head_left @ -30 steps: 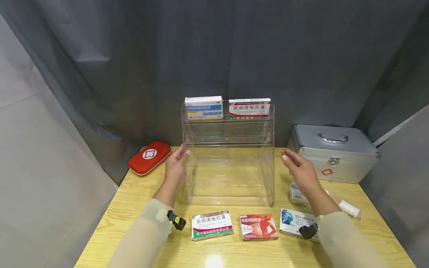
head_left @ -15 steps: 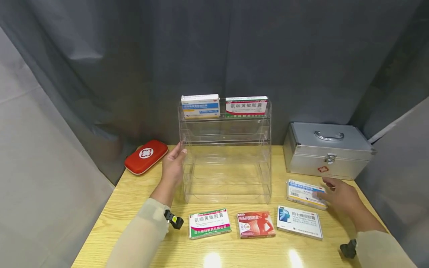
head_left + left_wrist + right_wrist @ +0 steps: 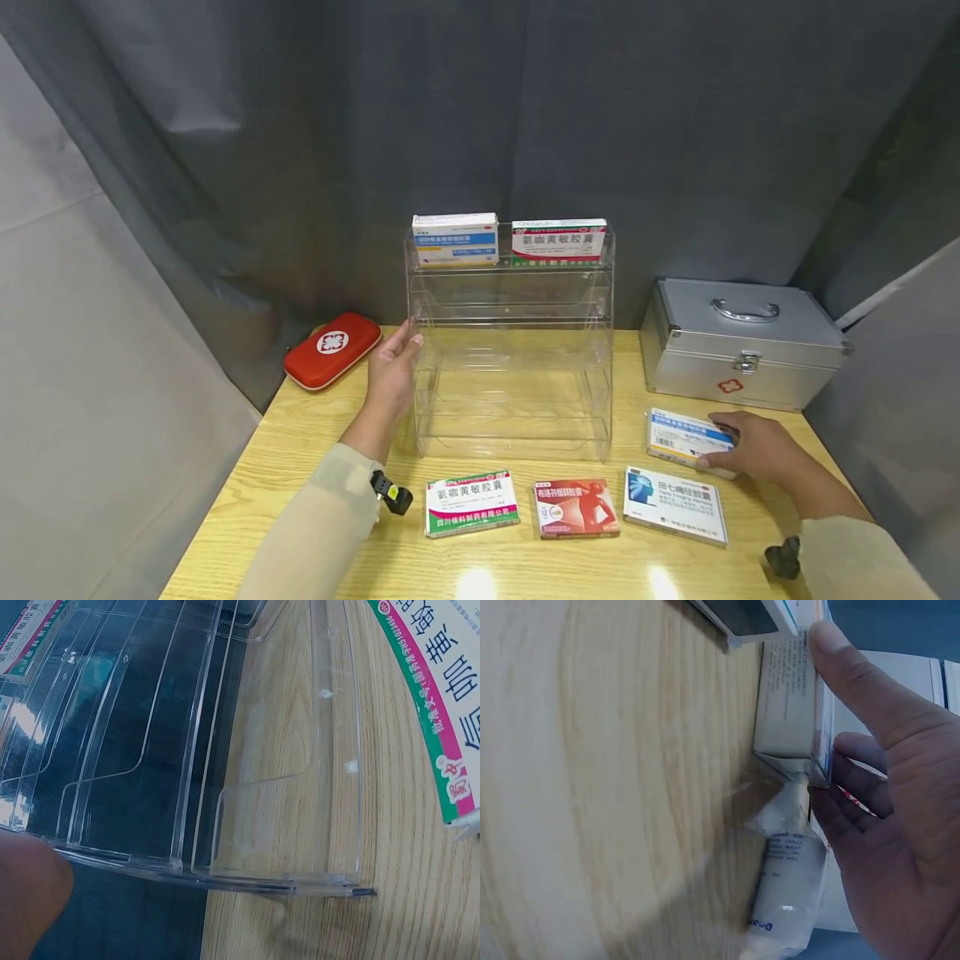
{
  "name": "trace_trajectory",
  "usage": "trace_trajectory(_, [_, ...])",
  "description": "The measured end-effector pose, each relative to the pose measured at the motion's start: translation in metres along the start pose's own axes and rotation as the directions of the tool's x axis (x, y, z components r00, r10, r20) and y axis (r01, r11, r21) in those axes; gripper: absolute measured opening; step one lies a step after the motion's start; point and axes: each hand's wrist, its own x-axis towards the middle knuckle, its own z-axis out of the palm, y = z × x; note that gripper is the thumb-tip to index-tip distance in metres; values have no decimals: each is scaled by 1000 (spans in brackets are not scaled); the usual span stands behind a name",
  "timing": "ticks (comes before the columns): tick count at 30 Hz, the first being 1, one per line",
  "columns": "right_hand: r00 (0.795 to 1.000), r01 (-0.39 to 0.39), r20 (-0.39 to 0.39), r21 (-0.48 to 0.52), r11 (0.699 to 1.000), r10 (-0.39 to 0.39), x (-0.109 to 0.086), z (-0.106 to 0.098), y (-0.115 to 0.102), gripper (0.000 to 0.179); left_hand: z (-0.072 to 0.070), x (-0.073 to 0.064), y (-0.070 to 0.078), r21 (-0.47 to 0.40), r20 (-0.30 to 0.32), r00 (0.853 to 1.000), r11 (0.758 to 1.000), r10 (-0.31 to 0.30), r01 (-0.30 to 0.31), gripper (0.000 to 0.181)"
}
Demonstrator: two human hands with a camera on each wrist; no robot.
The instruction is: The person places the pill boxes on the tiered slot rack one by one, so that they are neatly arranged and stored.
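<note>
A clear plastic display rack stands upright mid-table. At its left side my left hand grips the edge, with the thumb in front; the fingers behind are partly hidden. In the top tier sit a blue-and-white medicine box and a green-and-magenta one. My right hand pinches the right end of another blue-and-white medicine box, which lies on the table. In the right wrist view the thumb lies at one edge of that box and fingers at the other.
In front of the rack lie a green-and-white medicine box, a red one and a white one. A silver first-aid case stands right, a red pouch left. A wrapped white roll lies near the right hand.
My right hand has moved from beside the rack to the right and down, and has taken hold of the blue-and-white box on the table. The left hand stays at the rack.
</note>
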Motion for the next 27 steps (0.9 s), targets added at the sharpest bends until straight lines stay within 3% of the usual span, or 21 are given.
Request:
trace_trajectory(11, [992, 75, -104, 15, 997, -73, -4, 10, -29, 109, 1, 0, 1, 5, -4, 1000, 1000, 0, 0, 55])
trace_trajectory(18, [989, 10, -150, 54, 998, -2, -8, 6, -37, 76, 0, -2, 1, 1, 0, 1000, 1000, 9, -9, 55])
trace_trajectory(27, [964, 53, -263, 82, 995, -30, -15, 0, -38, 47, 0, -1, -1, 6, 5, 1000, 1000, 9, -9, 55])
